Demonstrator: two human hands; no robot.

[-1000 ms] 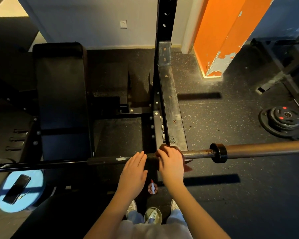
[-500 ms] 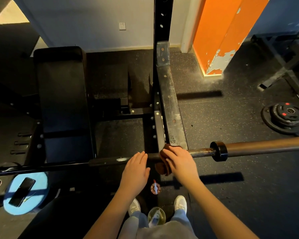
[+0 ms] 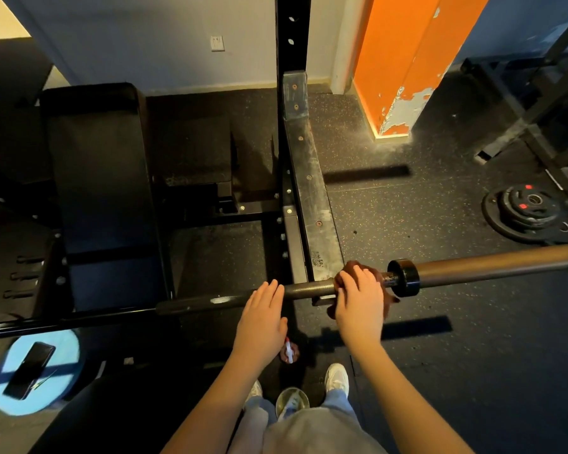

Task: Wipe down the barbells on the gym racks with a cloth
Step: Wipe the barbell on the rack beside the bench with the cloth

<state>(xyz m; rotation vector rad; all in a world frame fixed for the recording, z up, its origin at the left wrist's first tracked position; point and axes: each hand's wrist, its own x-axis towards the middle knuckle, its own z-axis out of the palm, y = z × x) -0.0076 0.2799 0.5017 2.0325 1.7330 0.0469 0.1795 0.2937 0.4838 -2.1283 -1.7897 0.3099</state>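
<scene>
Barbell [image 3: 191, 304] lies crosswise on rack [image 3: 312, 204], long axis left-right, just ahead of both hands: right hand [image 3: 359, 299] grips brown cloth [image 3: 351, 266] round shaft [image 3: 309, 287] beside collar [image 3: 404, 278]; left hand [image 3: 264, 309] rests flat on shaft, fingers straight.

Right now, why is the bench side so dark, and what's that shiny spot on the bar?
Head view: the bench lies in deep shadow, the floor on the right is lit. Head view: that spot is glare on the barbell, beside the left hand.
</scene>
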